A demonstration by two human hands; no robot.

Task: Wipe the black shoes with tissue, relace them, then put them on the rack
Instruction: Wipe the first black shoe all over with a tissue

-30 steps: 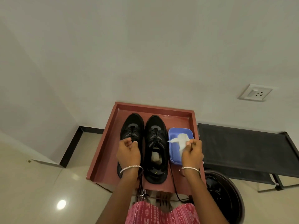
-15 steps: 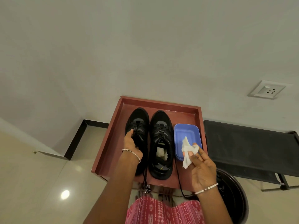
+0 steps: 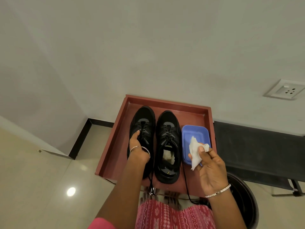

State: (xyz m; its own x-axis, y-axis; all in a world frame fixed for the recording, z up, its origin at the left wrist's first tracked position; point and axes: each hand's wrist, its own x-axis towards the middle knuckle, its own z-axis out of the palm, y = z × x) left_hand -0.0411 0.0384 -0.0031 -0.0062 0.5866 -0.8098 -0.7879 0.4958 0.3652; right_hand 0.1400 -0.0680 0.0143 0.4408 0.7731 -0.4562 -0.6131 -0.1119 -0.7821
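Two black shoes stand side by side, toes away from me, on a red-brown tray. My left hand grips the left shoe at its near side by the laces. The right shoe is untouched, with white paper stuffed inside and a loose lace trailing over the tray's front edge. My right hand pinches a crumpled white tissue just over the near end of a blue plastic container beside the right shoe.
A black rack stands to the right of the tray against the wall. A round black bin sits below my right wrist. A wall socket is at upper right. Glossy floor tiles lie to the left.
My right hand lifted the tissue out of the blue container and drew it toward me, palm turned up. My left hand shifted to the left shoe's side. The camera tilted slightly.
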